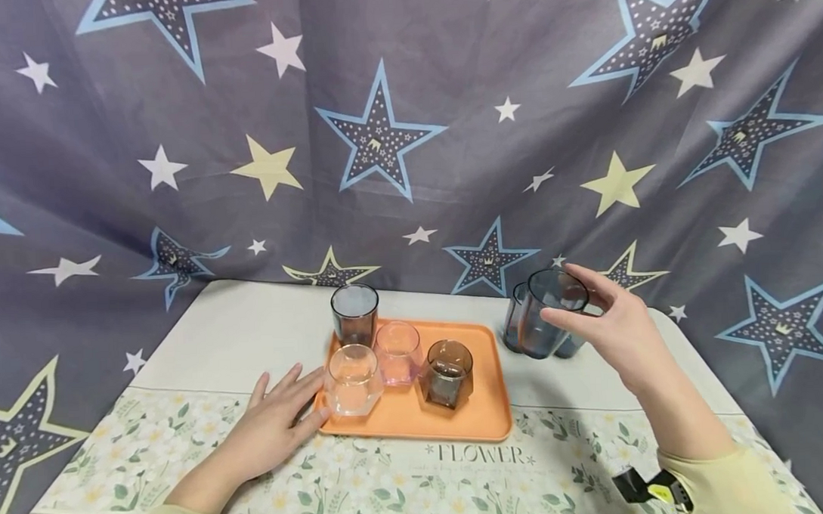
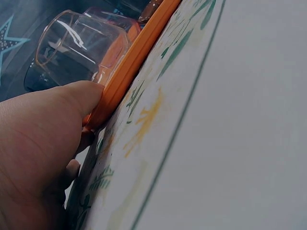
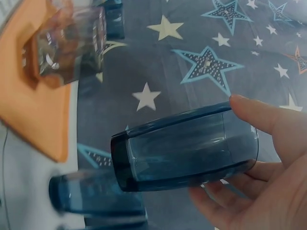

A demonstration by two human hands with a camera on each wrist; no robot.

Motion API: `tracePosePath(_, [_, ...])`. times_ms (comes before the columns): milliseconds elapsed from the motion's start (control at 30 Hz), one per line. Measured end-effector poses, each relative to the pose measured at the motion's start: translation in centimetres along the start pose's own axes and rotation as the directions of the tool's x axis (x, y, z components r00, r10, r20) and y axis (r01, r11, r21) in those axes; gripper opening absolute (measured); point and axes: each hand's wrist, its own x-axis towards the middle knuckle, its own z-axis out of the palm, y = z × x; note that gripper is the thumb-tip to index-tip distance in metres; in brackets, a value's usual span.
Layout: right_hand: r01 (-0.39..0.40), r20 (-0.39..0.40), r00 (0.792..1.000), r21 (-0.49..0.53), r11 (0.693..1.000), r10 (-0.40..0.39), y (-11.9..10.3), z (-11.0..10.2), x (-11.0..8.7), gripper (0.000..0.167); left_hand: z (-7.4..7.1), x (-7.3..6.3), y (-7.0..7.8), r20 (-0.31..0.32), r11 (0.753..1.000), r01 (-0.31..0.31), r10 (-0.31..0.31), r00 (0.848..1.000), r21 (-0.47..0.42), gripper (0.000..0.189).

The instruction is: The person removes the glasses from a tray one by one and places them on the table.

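Observation:
My right hand (image 1: 621,333) holds a blue glass (image 3: 187,148) near its rim, thumb on one side and fingers on the other. In the right wrist view its thick base points left, above another blue glass (image 3: 96,194). My left hand (image 1: 268,428) rests at the near left corner of an orange tray (image 1: 488,421), its thumb touching the rim and its fingers extended along the left side. On the tray stand a clear glass (image 1: 353,391), a pink glass (image 1: 397,356) and a brown glass (image 1: 448,377). A blue-grey glass (image 1: 355,316) stands at its back left corner.
Behind the held glass, other blue glasses (image 1: 511,329) stand on the table (image 1: 250,323), partly hidden. A floral cloth strip (image 1: 392,477) crosses the front of the table. The star-patterned curtain (image 1: 450,187) hangs along the back edge.

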Motion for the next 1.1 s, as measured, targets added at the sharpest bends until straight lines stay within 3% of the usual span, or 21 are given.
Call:
tracePosePath(567, [-0.085, 0.015, 0.996, -0.096, 0.992, 0.087, 4.2, -3.2, -1.1, 0.093, -0.1, 0.0, 0.1, -0.014, 1.0, -0.013, 0.013, 1.0, 0.004, 0.066])
tracePosePath(1100, [-0.163, -0.038, 0.987, -0.13, 0.978, 0.159, 6.9, -5.7, -1.3, 0.095, 0.0, 0.1, 0.0, -0.01, 1.0, -0.008, 0.008, 1.0, 0.007, 0.066])
